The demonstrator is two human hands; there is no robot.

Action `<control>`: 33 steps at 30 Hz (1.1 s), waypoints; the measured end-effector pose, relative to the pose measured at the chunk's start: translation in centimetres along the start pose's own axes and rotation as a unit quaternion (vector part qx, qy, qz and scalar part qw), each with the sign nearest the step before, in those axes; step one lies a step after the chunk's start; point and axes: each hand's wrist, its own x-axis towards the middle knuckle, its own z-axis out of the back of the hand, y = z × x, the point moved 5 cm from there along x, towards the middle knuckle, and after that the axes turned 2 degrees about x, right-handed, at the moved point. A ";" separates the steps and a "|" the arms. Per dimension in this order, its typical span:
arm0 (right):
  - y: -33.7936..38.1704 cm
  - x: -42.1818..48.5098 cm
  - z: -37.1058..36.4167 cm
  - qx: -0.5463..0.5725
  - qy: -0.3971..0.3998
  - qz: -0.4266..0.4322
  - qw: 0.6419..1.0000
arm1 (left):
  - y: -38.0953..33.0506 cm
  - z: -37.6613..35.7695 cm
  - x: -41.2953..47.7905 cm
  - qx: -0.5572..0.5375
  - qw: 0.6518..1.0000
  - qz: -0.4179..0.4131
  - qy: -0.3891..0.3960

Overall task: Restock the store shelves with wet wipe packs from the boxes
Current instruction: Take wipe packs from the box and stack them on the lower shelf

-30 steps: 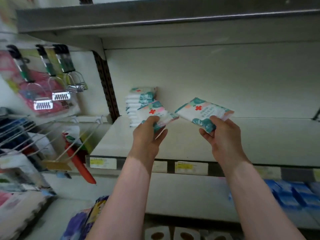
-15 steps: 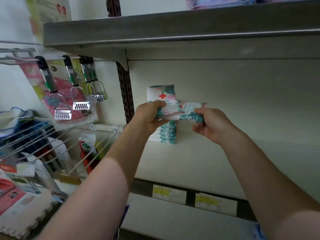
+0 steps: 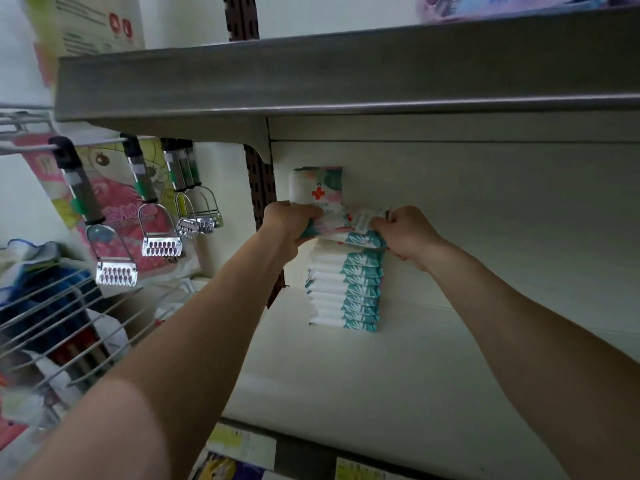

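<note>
The print on the packs is too blurred to read, and my fingers cover part of each. My left hand [image 3: 291, 220] grips the upright pack [image 3: 317, 188] and my right hand [image 3: 405, 233] grips the flat pack [image 3: 363, 235], both at the top of the stack [image 3: 343, 292] at the back of the shelf [image 3: 381, 375]. A second ago I held them out in front.

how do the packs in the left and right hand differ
The left pack, gripped by the left hand, stands upright; the right pack, in the right hand, lies flat atop the stack. The left pack shows its red-cross front, the right pack mainly its edge. Both have white and teal wrappers.
</note>
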 end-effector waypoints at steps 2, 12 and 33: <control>-0.4 0.6 -0.5 -0.007 -0.015 0.007 1.000 | 0.5 0.3 0.8 0.002 1.000 0.006 0.004; -2.7 1.8 -1.8 0.046 -0.062 -0.008 0.997 | 2.2 1.0 2.3 0.018 0.999 0.012 0.030; -3.7 -5.1 5.1 0.238 0.098 -0.028 0.966 | 1.7 -8.8 -5.3 0.067 0.981 -0.015 0.182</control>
